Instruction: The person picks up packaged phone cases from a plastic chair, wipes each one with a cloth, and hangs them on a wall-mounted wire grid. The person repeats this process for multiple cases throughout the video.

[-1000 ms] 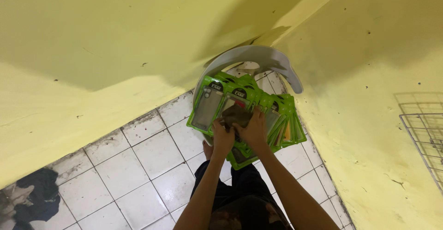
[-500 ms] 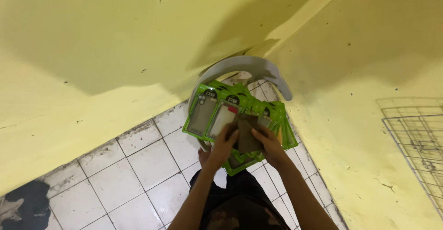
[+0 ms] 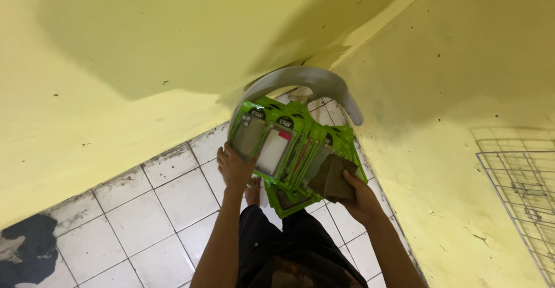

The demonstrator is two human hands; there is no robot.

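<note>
The left hand gripped the fanned green packets while the right hand pinched a brown cloth (best wiped gently, packets braced).

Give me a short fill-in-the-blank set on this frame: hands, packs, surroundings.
1. The left hand holds a fan of phone-case packs with ____ borders.
2. The right hand holds a folded ____ cloth against the packs.
3. The floor is covered with white ____.
4. A grey plastic ____ stands in the corner behind the packs.

Missing words: green; brown; tiles; chair
</note>
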